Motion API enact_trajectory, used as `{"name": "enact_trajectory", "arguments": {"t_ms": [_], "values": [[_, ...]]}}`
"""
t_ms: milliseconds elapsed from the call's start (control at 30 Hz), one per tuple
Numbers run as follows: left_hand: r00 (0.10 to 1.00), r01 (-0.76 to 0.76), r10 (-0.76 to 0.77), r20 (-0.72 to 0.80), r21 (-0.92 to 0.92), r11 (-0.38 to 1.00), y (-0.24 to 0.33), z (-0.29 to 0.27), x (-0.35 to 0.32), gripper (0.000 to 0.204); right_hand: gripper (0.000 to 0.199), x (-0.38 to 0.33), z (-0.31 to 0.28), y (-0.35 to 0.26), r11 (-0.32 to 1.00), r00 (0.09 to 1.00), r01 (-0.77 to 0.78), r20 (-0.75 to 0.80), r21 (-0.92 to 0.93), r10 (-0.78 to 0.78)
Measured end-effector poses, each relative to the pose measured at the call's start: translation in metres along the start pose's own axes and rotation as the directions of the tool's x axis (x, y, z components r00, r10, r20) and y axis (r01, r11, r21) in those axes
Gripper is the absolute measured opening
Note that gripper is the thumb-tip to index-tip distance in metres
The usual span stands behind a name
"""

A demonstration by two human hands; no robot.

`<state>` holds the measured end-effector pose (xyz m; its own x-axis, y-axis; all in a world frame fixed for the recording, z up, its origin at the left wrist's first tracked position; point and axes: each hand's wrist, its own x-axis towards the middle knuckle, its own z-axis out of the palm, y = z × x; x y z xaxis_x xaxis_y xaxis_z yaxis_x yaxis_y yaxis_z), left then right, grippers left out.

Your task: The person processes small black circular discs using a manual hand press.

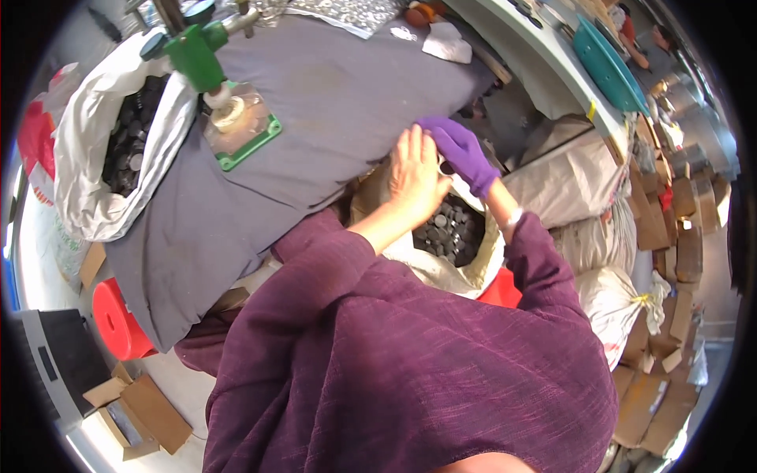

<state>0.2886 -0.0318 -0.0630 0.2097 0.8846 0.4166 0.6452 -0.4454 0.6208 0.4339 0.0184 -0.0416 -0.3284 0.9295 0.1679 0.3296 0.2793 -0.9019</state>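
My left hand (416, 175) is bare, its fingers pressed together and their tips against my gloved fingers. A purple knitted glove covers my right hand (459, 151), which bends inward to meet the left one. Between the two hands a small dark piece (446, 167) shows partly; most of it is hidden by fingers and glove. Just below them stands a white sack (490, 260) with its mouth rolled open. Inside lie many small dark round pieces (449, 232).
A grey cloth (315, 87) covers the work surface. On it stands a green hand press (197, 59) with a green-edged base. Another white sack (75, 173) of dark pieces is at left. Red stool (118, 315), cardboard box (150, 410) and teal basin (603, 63) surround me.
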Motion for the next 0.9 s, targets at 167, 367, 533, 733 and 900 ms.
{"name": "enact_trajectory", "arguments": {"t_ms": [167,367,533,733,900], "values": [[0.985,-0.084,0.103,0.136,-0.138,0.987,-0.008,0.004,-0.028,0.069,0.035,-0.100,-0.008,0.031,0.973,0.961,-0.226,-0.170,-0.037,0.217],[0.935,-0.036,0.079,0.346,-0.130,0.991,-0.057,-0.036,-0.051,0.033,0.057,-0.169,0.005,0.097,0.748,0.728,-0.650,-0.389,-0.132,0.564],[0.735,-0.221,0.249,0.631,-0.125,0.967,-0.060,0.002,-0.094,0.039,0.074,-0.188,0.029,0.078,0.739,0.659,-0.464,0.367,-0.488,0.656],[0.534,-0.430,0.195,0.823,0.065,0.900,-0.074,0.026,-0.092,0.041,0.074,-0.241,0.054,0.084,0.608,0.618,-0.432,0.273,-0.666,0.738],[0.545,-0.555,0.099,0.833,0.269,0.787,-0.087,0.045,-0.096,0.026,0.044,-0.277,0.079,0.124,0.646,0.793,-0.545,-0.079,-0.534,0.604]]}}
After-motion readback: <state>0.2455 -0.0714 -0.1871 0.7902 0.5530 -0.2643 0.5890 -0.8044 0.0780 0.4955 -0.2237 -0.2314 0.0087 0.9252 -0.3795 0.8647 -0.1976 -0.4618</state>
